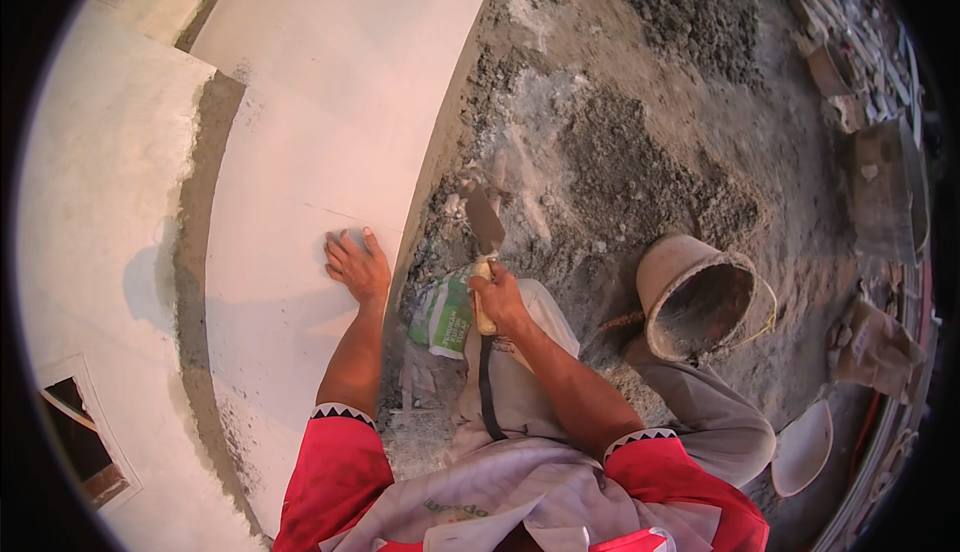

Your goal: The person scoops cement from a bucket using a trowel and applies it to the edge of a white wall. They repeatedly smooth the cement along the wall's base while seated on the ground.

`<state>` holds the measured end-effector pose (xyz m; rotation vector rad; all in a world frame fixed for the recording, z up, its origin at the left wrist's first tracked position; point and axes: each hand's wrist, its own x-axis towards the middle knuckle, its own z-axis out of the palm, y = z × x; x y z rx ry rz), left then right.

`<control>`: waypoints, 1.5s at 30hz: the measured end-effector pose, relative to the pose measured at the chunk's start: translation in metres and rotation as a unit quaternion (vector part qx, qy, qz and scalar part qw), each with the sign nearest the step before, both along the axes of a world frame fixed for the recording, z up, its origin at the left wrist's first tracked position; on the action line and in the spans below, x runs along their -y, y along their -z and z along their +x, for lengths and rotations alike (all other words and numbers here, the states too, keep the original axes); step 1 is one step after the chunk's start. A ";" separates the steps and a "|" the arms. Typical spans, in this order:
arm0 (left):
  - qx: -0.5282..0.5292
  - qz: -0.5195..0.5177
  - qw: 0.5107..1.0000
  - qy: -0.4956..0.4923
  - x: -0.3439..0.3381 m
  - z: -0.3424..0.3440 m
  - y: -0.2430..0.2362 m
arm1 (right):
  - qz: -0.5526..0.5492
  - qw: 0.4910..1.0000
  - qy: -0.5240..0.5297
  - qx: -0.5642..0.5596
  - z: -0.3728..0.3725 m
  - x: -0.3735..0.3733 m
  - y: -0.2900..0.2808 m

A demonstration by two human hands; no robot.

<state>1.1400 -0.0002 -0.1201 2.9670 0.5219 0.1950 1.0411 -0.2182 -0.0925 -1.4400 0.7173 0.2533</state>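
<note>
My left hand rests on the smooth pale slab, its fingers bent a little but apart, holding nothing. In front of my right knee, my right hand is wrapped round the wooden handle of a trowel. The trowel's grey blade points away from me over the rubble beside the slab's edge. Below the trowel, a green and white bag lies partly under my leg and hand. A thin crack line runs across the slab near my left fingers.
A mortar-crusted bucket lies tipped to the right of my knee. Heaps of grey mortar or soil cover the ground beyond. A white basin, a crumpled sack and scrap wood line the right side. A white wall stands left.
</note>
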 end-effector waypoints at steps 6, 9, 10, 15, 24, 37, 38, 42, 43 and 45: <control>0.009 0.009 1.000 0.000 -0.004 0.003 0.003 | 0.057 0.997 -0.011 0.057 0.033 0.017 -0.050; -0.001 0.026 1.000 -0.002 -0.004 0.002 0.006 | -0.016 0.997 -0.012 0.074 0.010 0.088 -0.078; -0.004 0.047 0.999 -0.002 -0.005 0.003 0.007 | -0.033 0.995 0.017 0.088 -0.008 0.114 -0.088; 0.023 0.042 0.999 0.006 -0.005 0.002 0.007 | -0.345 0.938 0.044 0.012 -0.108 0.247 -0.184; -0.005 0.055 0.998 -0.003 -0.013 0.006 0.020 | -0.521 0.738 -0.291 -0.313 -0.195 0.363 -0.210; -0.295 -0.459 0.770 0.331 0.250 -0.110 -0.051 | -0.531 0.738 -0.362 -0.206 -0.158 0.329 -0.067; -0.350 -0.452 0.750 0.331 0.278 -0.127 -0.051 | -0.516 0.726 -0.404 -0.208 -0.159 0.337 -0.071; -0.405 -0.456 0.718 0.336 0.343 -0.176 -0.041 | -0.565 0.750 -0.252 -0.233 -0.154 0.353 -0.077; -0.431 -0.481 0.700 0.304 0.353 -0.183 -0.038 | -0.564 0.758 -0.242 -0.221 -0.154 0.353 -0.076; -0.381 -0.457 0.733 0.329 0.360 -0.192 -0.033 | -0.581 0.761 -0.195 -0.212 -0.155 0.333 -0.068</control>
